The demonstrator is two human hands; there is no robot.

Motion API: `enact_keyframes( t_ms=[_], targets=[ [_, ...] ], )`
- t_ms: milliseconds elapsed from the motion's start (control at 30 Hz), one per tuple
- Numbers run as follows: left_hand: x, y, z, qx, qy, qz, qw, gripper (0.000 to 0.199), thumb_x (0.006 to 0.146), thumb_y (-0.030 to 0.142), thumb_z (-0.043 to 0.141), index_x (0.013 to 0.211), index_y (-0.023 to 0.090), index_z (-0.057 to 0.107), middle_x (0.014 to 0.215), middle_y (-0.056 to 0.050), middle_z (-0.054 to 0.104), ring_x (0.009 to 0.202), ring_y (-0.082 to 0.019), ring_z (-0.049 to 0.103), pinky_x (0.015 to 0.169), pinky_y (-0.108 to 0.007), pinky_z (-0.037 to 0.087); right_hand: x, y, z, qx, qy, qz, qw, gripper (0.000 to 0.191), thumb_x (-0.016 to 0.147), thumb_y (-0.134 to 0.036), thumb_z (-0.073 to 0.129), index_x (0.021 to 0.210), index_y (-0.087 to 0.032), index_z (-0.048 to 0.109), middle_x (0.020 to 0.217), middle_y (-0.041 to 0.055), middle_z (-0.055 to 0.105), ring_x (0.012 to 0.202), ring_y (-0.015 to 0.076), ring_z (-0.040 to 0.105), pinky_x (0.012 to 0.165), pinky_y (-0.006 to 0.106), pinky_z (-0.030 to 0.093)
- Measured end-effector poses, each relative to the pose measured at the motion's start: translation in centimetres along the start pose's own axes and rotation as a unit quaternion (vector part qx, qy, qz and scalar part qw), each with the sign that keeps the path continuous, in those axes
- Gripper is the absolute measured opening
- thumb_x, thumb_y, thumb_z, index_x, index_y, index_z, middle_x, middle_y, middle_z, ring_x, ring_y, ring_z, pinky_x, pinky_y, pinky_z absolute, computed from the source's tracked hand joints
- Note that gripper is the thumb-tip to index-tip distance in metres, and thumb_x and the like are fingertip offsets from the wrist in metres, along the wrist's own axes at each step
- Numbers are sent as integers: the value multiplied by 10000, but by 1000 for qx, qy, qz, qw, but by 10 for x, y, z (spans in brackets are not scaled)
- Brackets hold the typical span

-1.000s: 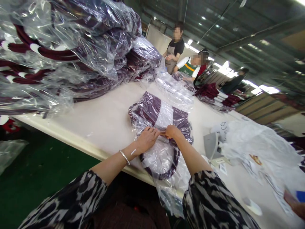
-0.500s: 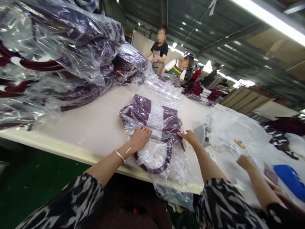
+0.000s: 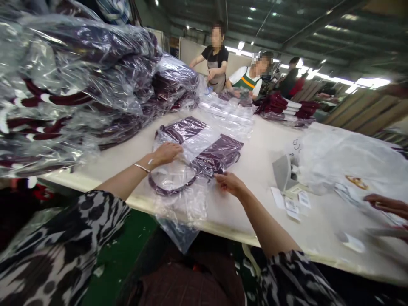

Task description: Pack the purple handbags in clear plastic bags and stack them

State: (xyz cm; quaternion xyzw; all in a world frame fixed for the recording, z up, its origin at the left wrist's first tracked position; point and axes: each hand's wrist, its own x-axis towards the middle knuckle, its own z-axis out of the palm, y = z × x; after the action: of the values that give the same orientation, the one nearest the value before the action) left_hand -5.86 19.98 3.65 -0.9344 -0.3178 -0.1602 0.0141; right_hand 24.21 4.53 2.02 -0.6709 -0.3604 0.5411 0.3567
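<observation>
A dark maroon bag with a pale band lies in clear plastic on the table, its curved handle toward me. The loose end of the plastic sleeve hangs over the table's front edge. My left hand rests on the plastic at the bag's left side, fingers bent together over it. At the bag's near right corner my right hand pinches the edge of the plastic with thumb and fingers.
Plastic-wrapped maroon bags are piled high at the left. White tags and a grey holder lie right, near a large clear plastic sheet. A neighbour's hand is at the far right. Two people stand across the table.
The wrapped bag has turned and shifted left and away from me. Both my hands have moved left with it. The view has swung right, showing more tags.
</observation>
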Motion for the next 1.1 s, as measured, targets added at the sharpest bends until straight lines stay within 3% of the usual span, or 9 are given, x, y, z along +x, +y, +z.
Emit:
enact_keyframes(
  t_ms=[100, 167, 300, 433, 567, 733, 867, 933, 1100],
  targets=[
    [-40, 29, -14, -24, -30, 28, 999, 440, 959, 279, 686, 1382, 190, 600, 1545, -112, 530, 1379, -233, 520, 1148, -365, 374, -34, 14, 2, -103, -65, -19, 992, 193, 753, -303, 730, 696, -190, 584, 531, -29, 569, 442, 104, 486, 421, 214, 367],
    [-84, 65, -17, -84, -55, 73, 992, 425, 990, 348, 643, 1398, 238, 588, 1443, -74, 633, 1337, -204, 569, 1147, -342, 394, -50, 14, -3, -215, -31, -137, 966, 149, 815, -335, 680, 779, -192, 665, 662, 15, 679, 562, 147, 604, 528, 253, 486],
    [-186, 133, -17, -115, -87, 114, 983, 744, 908, 537, 700, 1539, 244, 436, 1527, -127, 550, 1459, -293, 450, 1265, -497, 218, -46, -10, -2, -305, 70, -438, 843, 332, 977, -406, 541, 1182, -216, 721, 1225, 102, 739, 1138, 247, 685, 1026, 409, 532],
    [-238, 158, -4, -2, -108, 62, 992, 816, 937, 357, 692, 1628, 315, 261, 1651, -108, 377, 1557, -305, 279, 1275, -571, 154, -11, -12, 20, -395, 19, -547, 738, 463, 1026, -358, 501, 1456, -204, 576, 1553, 112, 519, 1490, 265, 414, 1251, 508, 314],
    [-230, 153, 16, 71, -31, 35, 996, 627, 982, 119, 553, 1557, 320, 407, 1620, -94, 433, 1524, -279, 358, 1266, -567, 220, 6, 17, 29, -484, -80, -563, 665, 405, 1035, -317, 492, 1394, -200, 639, 1511, 118, 563, 1493, 292, 409, 1244, 588, 301],
    [-205, 142, 8, -33, 66, 54, 996, 254, 1016, 143, 500, 1171, 244, 675, 1375, -63, 675, 1367, -216, 543, 1268, -522, 249, -30, 7, 13, -444, -111, -561, 690, 450, 1071, -403, 446, 1452, -206, 582, 1448, 118, 622, 1432, 251, 500, 1200, 487, 422],
    [-178, 130, -21, -197, 105, -96, 970, 283, 1062, 301, 430, 1006, 198, 687, 998, -60, 759, 972, -185, 689, 979, -345, 504, -61, -1, 24, -446, -126, -609, 644, 878, 894, -682, 639, 1584, -195, 401, 1555, 164, 504, 1471, 312, 440, 1221, 520, 383],
    [-160, 123, -38, -290, 91, -189, 934, 367, 1060, 388, 404, 919, 180, 672, 835, -38, 718, 803, -170, 665, 770, -272, 508, -63, 4, 39, -448, -108, -622, 633, 887, 866, -669, 686, 1567, -189, 430, 1530, 174, 529, 1441, 338, 474, 1209, 553, 385],
    [-115, 95, -79, -449, -28, -194, 872, 430, 987, 507, 477, 861, 165, 704, 844, -39, 722, 816, -186, 658, 758, -253, 485, -43, -5, 75, -311, 18, -553, 773, 339, 1038, -433, 501, 1145, -223, 745, 1031, 100, 784, 944, 238, 742, 887, 369, 592]
  ],
)
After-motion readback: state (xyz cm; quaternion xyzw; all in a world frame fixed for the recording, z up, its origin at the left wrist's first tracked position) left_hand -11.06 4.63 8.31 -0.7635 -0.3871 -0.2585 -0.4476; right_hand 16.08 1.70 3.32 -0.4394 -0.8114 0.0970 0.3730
